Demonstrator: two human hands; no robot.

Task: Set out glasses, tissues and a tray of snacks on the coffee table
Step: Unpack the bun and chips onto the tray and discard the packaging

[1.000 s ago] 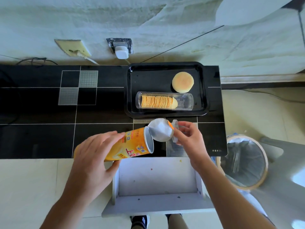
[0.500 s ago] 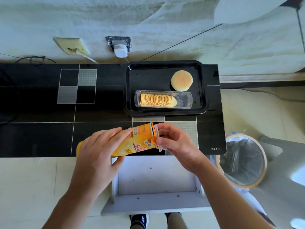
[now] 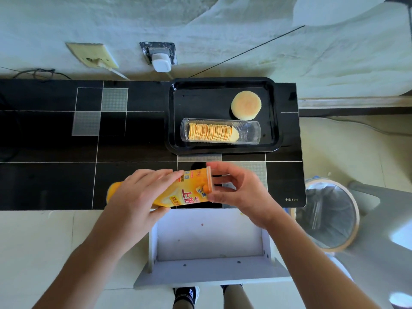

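Note:
A yellow-orange crisp can (image 3: 185, 192) lies sideways above the black coffee table (image 3: 51, 148), near its front edge. My left hand (image 3: 138, 197) grips the can's body. My right hand (image 3: 238, 192) holds the clear plastic lid (image 3: 209, 182) against the can's open right end, fingers curled around its rim. Behind them a black tray (image 3: 176, 121) holds a clear plastic sleeve of stacked crisps (image 3: 220, 131) and a round pale cake (image 3: 246, 105).
A lined waste bin (image 3: 330, 215) stands on the floor at the right. A white stool (image 3: 209, 246) sits below my hands. On the wall behind are a socket plate (image 3: 92, 55) and a white plug adapter (image 3: 161, 63).
The foil-lined mouth of the can was open a second ago. My right hand brought the lid over and now holds it on the can's end. The can tilted flatter.

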